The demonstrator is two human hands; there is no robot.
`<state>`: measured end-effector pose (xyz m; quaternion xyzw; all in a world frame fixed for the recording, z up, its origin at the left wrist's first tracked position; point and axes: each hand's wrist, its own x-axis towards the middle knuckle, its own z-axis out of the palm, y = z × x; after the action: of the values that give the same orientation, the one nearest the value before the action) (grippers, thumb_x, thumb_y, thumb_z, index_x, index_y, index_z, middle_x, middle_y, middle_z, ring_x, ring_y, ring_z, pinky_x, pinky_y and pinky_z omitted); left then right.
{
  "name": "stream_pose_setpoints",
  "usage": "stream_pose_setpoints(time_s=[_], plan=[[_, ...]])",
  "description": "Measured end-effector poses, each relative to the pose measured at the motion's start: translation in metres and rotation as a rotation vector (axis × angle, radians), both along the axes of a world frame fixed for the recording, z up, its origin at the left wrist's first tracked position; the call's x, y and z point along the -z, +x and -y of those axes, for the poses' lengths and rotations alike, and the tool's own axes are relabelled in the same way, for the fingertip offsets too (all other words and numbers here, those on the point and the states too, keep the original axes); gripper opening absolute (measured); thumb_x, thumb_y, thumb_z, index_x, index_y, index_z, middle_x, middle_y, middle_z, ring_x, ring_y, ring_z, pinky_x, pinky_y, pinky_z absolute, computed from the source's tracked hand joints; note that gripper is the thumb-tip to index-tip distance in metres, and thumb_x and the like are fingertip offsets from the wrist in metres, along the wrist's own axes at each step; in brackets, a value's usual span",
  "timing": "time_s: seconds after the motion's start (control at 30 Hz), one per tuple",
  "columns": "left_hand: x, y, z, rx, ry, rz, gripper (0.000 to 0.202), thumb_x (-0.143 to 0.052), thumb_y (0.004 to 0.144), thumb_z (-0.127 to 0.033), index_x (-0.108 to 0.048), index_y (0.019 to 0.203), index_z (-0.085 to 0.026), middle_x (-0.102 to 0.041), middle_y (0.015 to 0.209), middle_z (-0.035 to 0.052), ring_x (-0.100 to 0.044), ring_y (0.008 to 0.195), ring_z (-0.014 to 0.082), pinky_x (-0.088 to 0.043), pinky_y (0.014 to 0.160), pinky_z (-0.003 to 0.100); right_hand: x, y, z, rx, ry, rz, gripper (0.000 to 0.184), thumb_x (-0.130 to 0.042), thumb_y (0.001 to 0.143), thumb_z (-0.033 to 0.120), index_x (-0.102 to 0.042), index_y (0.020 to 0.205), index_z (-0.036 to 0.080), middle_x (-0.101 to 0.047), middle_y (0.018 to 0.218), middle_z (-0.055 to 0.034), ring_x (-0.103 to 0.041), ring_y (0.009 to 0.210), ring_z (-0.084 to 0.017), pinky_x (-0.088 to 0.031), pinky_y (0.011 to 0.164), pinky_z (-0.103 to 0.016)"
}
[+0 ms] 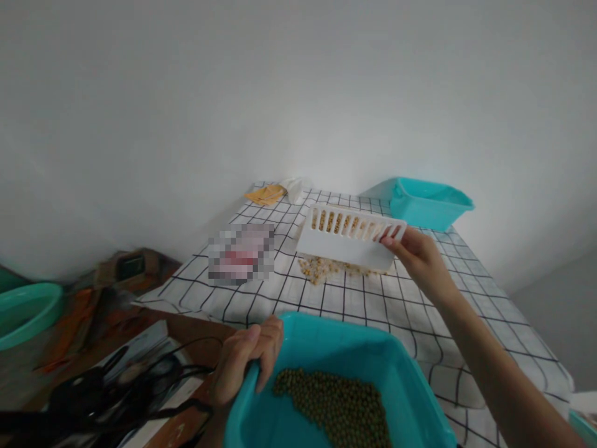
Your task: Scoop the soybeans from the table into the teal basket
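My left hand (245, 364) grips the near left rim of a teal plastic tub (410, 398) that holds a heap of green beans (342, 404). My right hand (415, 249) reaches forward and pinches the right end of a white slotted basket (347, 239), which is tilted on its side above the checked tablecloth (354, 298). Yellowish beans show through the basket's slots, and a small pile of them (321, 269) lies on the cloth just under it.
A second teal tub (426, 202) stands at the far right of the table by the white wall. A yellow cloth (265, 194) and a blurred packet (240, 254) lie at the left. Black cables (116, 386) and a green basin (25, 311) sit lower left.
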<state>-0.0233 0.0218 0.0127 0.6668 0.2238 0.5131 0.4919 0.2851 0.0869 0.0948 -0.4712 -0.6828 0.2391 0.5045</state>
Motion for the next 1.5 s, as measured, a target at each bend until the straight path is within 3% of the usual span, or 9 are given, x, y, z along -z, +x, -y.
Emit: stream_pose_setpoints(time_s=[0.1,0.2,0.33,0.5,0.67,0.97,1.2,1.5], plan=[[-0.001,-0.002,-0.003,0.049,0.022,-0.011,0.067,-0.02,0.107,-0.034,-0.043,0.045,-0.02,-0.048,0.042,0.0007,-0.042,0.046,0.0177,-0.04,0.07,0.041,-0.013,-0.019,-0.007,-0.007,0.071,0.079,0.03,-0.061,0.093,0.048,-0.077,0.102,0.024,-0.077,0.096,-0.0067,-0.069,0.088,-0.026,-0.054,0.08,-0.039],[-0.001,0.0,0.0,0.008,-0.004,0.011,0.067,-0.019,0.107,-0.034,-0.041,0.045,-0.019,-0.045,0.042,0.0005,-0.041,0.046,0.0175,-0.04,0.071,0.042,-0.015,-0.036,-0.001,0.028,0.072,0.112,0.029,-0.059,0.094,0.044,-0.078,0.1,0.024,-0.076,0.089,-0.0055,-0.068,0.078,-0.023,-0.055,0.07,-0.034],[-0.002,0.004,0.005,-0.042,-0.045,-0.007,0.067,-0.02,0.106,-0.038,-0.037,0.043,-0.021,-0.044,0.041,0.0011,-0.041,0.046,0.0191,-0.04,0.074,0.044,-0.002,-0.049,0.017,-0.002,-0.038,0.041,0.028,-0.059,0.093,0.041,-0.078,0.101,0.021,-0.077,0.09,-0.0053,-0.07,0.077,-0.021,-0.055,0.062,-0.029],[-0.001,0.007,0.005,-0.038,-0.056,0.068,0.068,-0.023,0.106,-0.037,-0.038,0.042,-0.022,-0.042,0.04,0.0008,-0.038,0.046,0.0184,-0.04,0.073,0.043,0.017,-0.052,0.026,0.016,-0.111,0.047,0.028,-0.06,0.09,0.042,-0.076,0.089,0.019,-0.076,0.081,-0.0058,-0.068,0.072,-0.02,-0.053,0.059,-0.027],[-0.001,0.005,0.002,-0.001,-0.019,0.081,0.068,-0.023,0.107,-0.035,-0.041,0.043,-0.02,-0.044,0.041,0.0003,-0.038,0.046,0.0169,-0.039,0.07,0.041,0.025,-0.045,0.027,0.162,-0.083,0.06,0.027,-0.061,0.088,0.042,-0.072,0.079,0.019,-0.073,0.071,-0.0057,-0.066,0.063,-0.02,-0.05,0.055,-0.028],[-0.005,0.003,0.001,-0.002,-0.002,0.034,0.068,-0.022,0.107,-0.033,-0.041,0.043,-0.02,-0.046,0.04,0.0013,-0.041,0.045,0.0173,-0.041,0.067,0.041,0.036,-0.011,0.032,0.325,-0.05,0.022,0.026,-0.065,0.088,0.043,-0.075,0.089,0.019,-0.076,0.079,-0.0074,-0.068,0.069,-0.024,-0.05,0.057,-0.03],[-0.001,0.006,0.004,-0.068,-0.069,0.065,0.065,-0.021,0.105,-0.028,-0.036,0.043,-0.019,-0.045,0.04,0.001,-0.041,0.045,0.0168,-0.04,0.07,0.041,0.043,0.007,0.033,0.34,-0.091,-0.002,0.028,-0.065,0.089,0.044,-0.075,0.093,0.018,-0.078,0.087,-0.0085,-0.07,0.077,-0.026,-0.051,0.063,-0.033],[-0.003,0.002,-0.001,-0.016,0.022,0.011,0.067,-0.022,0.107,-0.03,-0.04,0.044,-0.019,-0.048,0.041,0.0006,-0.045,0.046,0.0155,-0.041,0.065,0.036,0.041,0.02,0.03,0.267,-0.11,-0.075,0.027,-0.071,0.085,0.044,-0.076,0.094,0.019,-0.077,0.09,-0.0077,-0.071,0.083,-0.029,-0.052,0.071,-0.036]])
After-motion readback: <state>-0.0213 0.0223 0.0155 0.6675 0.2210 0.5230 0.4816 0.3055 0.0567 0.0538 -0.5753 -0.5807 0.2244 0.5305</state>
